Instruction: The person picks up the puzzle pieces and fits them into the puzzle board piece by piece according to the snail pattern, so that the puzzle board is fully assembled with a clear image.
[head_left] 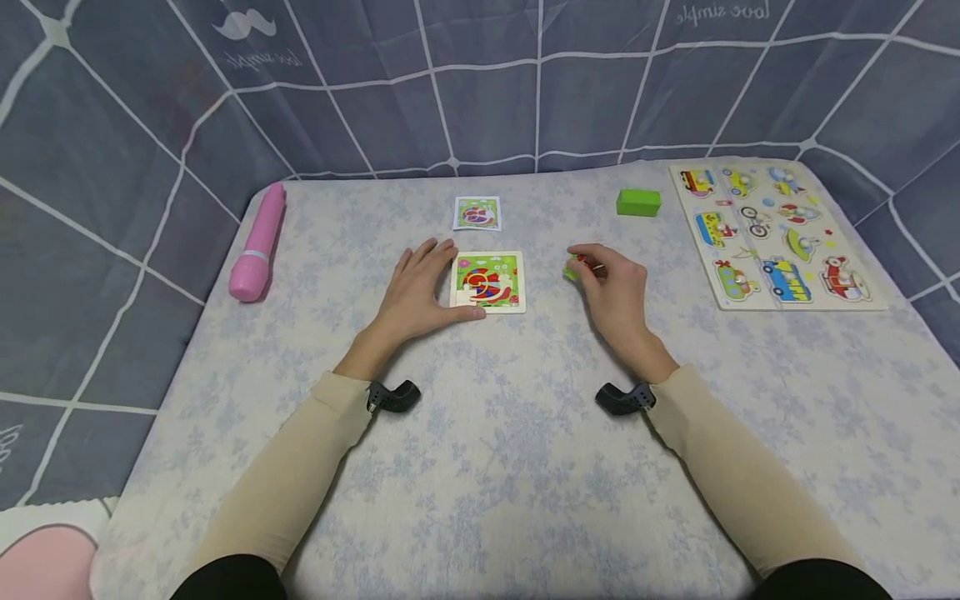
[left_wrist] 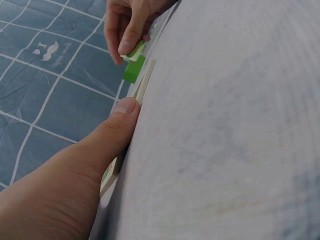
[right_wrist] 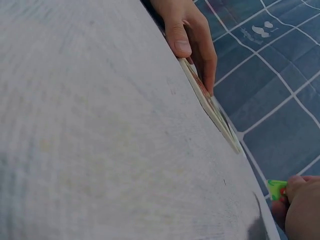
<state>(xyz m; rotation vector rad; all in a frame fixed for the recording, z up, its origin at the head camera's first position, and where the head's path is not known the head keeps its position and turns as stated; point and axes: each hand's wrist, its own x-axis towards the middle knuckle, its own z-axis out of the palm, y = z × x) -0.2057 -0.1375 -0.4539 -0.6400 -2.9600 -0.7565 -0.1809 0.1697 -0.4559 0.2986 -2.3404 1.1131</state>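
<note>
A small square jigsaw board [head_left: 522,287] with a colourful snail picture and pale rim lies flat on the table. My left hand [head_left: 420,300] holds it from the left, thumb along the near edge and fingers at the far left corner. A pale patch shows in the lower left of its picture. To the right of the board, my right hand [head_left: 618,292] pinches a small green and red puzzle piece [head_left: 570,272] between thumb and fingers, with much of it covered. The same piece [left_wrist: 134,51] appears raised in the left wrist view.
Behind the board lies a card [head_left: 477,214] with a similar snail picture. A green block [head_left: 638,202] sits farther back right, beside a large vehicle puzzle board [head_left: 757,254]. At the far left lies a pink stick-shaped object [head_left: 258,242]. Grey checked curtain [head_left: 487,108] encloses the back.
</note>
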